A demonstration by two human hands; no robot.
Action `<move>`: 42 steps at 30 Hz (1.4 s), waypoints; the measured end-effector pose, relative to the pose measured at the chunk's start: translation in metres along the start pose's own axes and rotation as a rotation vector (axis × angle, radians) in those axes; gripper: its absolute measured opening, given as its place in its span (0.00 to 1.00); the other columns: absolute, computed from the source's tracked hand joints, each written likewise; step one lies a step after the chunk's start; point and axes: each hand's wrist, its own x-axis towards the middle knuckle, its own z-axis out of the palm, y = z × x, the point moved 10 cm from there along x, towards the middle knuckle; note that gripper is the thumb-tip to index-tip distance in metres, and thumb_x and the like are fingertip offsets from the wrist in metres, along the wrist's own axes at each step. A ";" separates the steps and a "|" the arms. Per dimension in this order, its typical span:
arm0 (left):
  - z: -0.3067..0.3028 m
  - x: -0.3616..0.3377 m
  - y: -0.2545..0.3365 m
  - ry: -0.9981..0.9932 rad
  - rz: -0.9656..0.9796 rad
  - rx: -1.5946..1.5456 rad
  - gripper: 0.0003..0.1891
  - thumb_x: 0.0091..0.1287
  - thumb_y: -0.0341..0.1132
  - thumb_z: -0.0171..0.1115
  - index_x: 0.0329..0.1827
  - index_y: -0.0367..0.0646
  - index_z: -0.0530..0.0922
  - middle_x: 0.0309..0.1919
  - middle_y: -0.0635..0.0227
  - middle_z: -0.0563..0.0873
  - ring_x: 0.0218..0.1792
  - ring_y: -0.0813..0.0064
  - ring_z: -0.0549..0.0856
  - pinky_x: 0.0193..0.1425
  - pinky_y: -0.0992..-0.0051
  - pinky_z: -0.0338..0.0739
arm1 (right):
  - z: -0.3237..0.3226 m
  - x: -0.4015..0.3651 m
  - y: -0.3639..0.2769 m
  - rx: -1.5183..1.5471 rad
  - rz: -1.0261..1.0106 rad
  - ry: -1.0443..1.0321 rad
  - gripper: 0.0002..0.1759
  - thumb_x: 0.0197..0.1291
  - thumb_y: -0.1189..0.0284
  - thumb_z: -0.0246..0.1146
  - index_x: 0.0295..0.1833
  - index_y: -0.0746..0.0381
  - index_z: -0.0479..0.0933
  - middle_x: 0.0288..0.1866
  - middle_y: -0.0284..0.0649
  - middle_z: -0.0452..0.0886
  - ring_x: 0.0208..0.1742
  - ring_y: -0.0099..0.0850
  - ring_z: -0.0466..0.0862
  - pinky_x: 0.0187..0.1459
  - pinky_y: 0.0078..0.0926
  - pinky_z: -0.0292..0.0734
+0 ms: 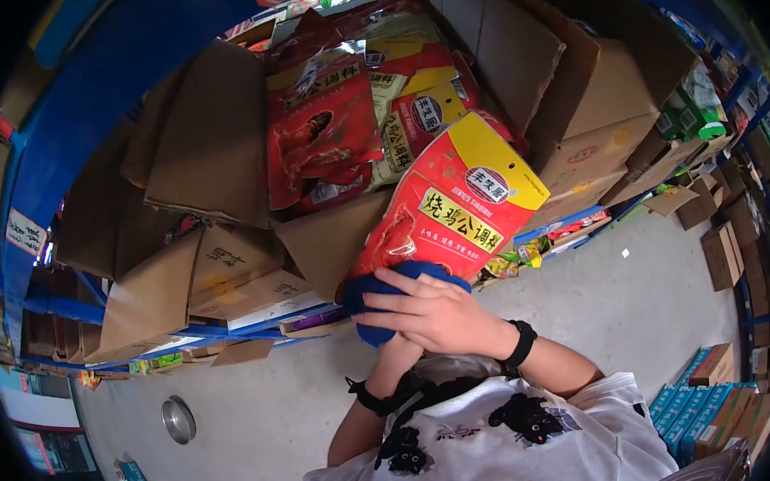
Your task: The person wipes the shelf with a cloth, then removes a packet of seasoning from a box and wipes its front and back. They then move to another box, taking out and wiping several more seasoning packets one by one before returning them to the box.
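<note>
A red and yellow seasoning packet (468, 202) stands tilted in front of an open carton, its printed face toward me. Against its lower edge is a blue cloth (376, 333). My right hand (427, 311) lies across the cloth, fingers closed over it. Beneath it is my left hand (398, 355), with its fingers hidden by the right hand and the cloth. Similar red packets (317, 124) fill the carton (209, 132) behind.
Blue shelving (58, 167) holds more open cartons (605, 106) on both sides. Below lies a grey floor (263, 413) with a round metal bowl (178, 419) at left. Teal boxes (692, 411) are stacked at lower right.
</note>
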 end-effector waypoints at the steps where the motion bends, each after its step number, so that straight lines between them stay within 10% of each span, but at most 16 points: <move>1: 0.010 -0.003 -0.022 -0.023 -0.202 -0.590 0.25 0.62 0.23 0.53 0.64 0.37 0.60 0.59 0.61 0.69 0.59 0.72 0.70 0.62 0.74 0.65 | -0.003 0.002 0.004 -0.044 -0.002 0.020 0.27 0.48 0.76 0.57 0.58 0.51 0.71 0.59 0.32 0.72 0.67 0.34 0.65 0.50 0.28 0.70; 2: 0.029 -0.009 -0.037 -0.045 -0.403 -1.180 0.26 0.60 0.21 0.55 0.62 0.35 0.61 0.60 0.59 0.68 0.61 0.72 0.68 0.63 0.73 0.63 | -0.006 0.004 0.007 -0.088 -0.006 0.040 0.27 0.48 0.75 0.57 0.58 0.51 0.71 0.58 0.33 0.72 0.66 0.34 0.66 0.49 0.28 0.70; 6: 0.036 -0.009 -0.038 -0.124 -0.660 -1.319 0.17 0.63 0.21 0.52 0.56 0.34 0.67 0.52 0.62 0.75 0.54 0.75 0.74 0.57 0.76 0.68 | -0.017 0.012 0.015 -0.175 -0.003 0.059 0.27 0.48 0.74 0.56 0.59 0.51 0.71 0.57 0.34 0.74 0.66 0.34 0.67 0.48 0.27 0.70; 12: 0.010 0.008 -0.023 0.057 -0.542 -1.563 0.20 0.63 0.20 0.54 0.59 0.34 0.64 0.53 0.62 0.75 0.52 0.78 0.76 0.57 0.76 0.70 | -0.062 0.011 0.053 -0.407 0.160 0.276 0.31 0.43 0.83 0.57 0.58 0.52 0.74 0.57 0.34 0.74 0.65 0.41 0.67 0.40 0.30 0.70; 18: 0.004 0.006 -0.021 -0.001 -0.526 -1.666 0.25 0.62 0.17 0.53 0.62 0.35 0.59 0.57 0.61 0.72 0.56 0.73 0.74 0.61 0.72 0.69 | -0.125 -0.025 0.083 -0.546 0.302 0.608 0.35 0.37 0.94 0.52 0.55 0.57 0.75 0.56 0.45 0.73 0.66 0.52 0.63 0.61 0.45 0.64; 27: -0.005 0.002 -0.017 0.039 -0.537 -1.798 0.24 0.63 0.18 0.51 0.63 0.36 0.59 0.58 0.61 0.70 0.58 0.71 0.72 0.64 0.70 0.67 | -0.168 -0.090 0.072 -0.156 0.395 1.002 0.29 0.48 0.93 0.44 0.57 0.67 0.72 0.60 0.52 0.71 0.69 0.46 0.60 0.64 0.29 0.56; 33: -0.098 -0.025 -0.062 0.528 -0.632 -0.941 0.17 0.66 0.24 0.52 0.58 0.37 0.68 0.53 0.60 0.75 0.53 0.73 0.77 0.59 0.72 0.70 | -0.169 -0.135 0.090 0.140 0.571 1.110 0.26 0.58 0.88 0.44 0.64 0.71 0.63 0.64 0.44 0.67 0.62 0.27 0.70 0.61 0.22 0.63; 35: -0.156 -0.021 -0.055 0.820 -0.339 -0.662 0.13 0.66 0.26 0.54 0.53 0.39 0.74 0.50 0.62 0.79 0.48 0.70 0.79 0.54 0.74 0.71 | -0.168 -0.137 0.088 0.153 0.585 1.117 0.26 0.57 0.88 0.44 0.64 0.71 0.63 0.64 0.45 0.68 0.61 0.28 0.71 0.61 0.22 0.63; 36: -0.159 0.006 -0.039 0.589 -0.522 -0.440 0.18 0.71 0.33 0.44 0.60 0.33 0.67 0.60 0.57 0.70 0.60 0.66 0.71 0.58 0.66 0.71 | -0.167 -0.137 0.088 0.154 0.584 1.118 0.26 0.57 0.88 0.44 0.64 0.71 0.63 0.64 0.45 0.68 0.61 0.28 0.71 0.61 0.22 0.63; 39: -0.164 0.040 -0.033 0.577 -0.231 -0.650 0.19 0.66 0.29 0.50 0.61 0.42 0.69 0.65 0.57 0.66 0.65 0.62 0.65 0.63 0.62 0.66 | -0.159 -0.138 0.092 0.155 0.619 1.089 0.25 0.58 0.87 0.45 0.64 0.70 0.64 0.63 0.43 0.69 0.60 0.27 0.72 0.61 0.22 0.63; 42: -0.145 0.061 0.018 0.321 0.185 0.060 0.23 0.56 0.29 0.56 0.58 0.54 0.75 0.66 0.59 0.63 0.66 0.58 0.64 0.67 0.58 0.60 | -0.153 -0.137 0.091 0.077 0.622 1.048 0.25 0.59 0.86 0.46 0.64 0.70 0.64 0.62 0.43 0.70 0.60 0.27 0.72 0.61 0.22 0.63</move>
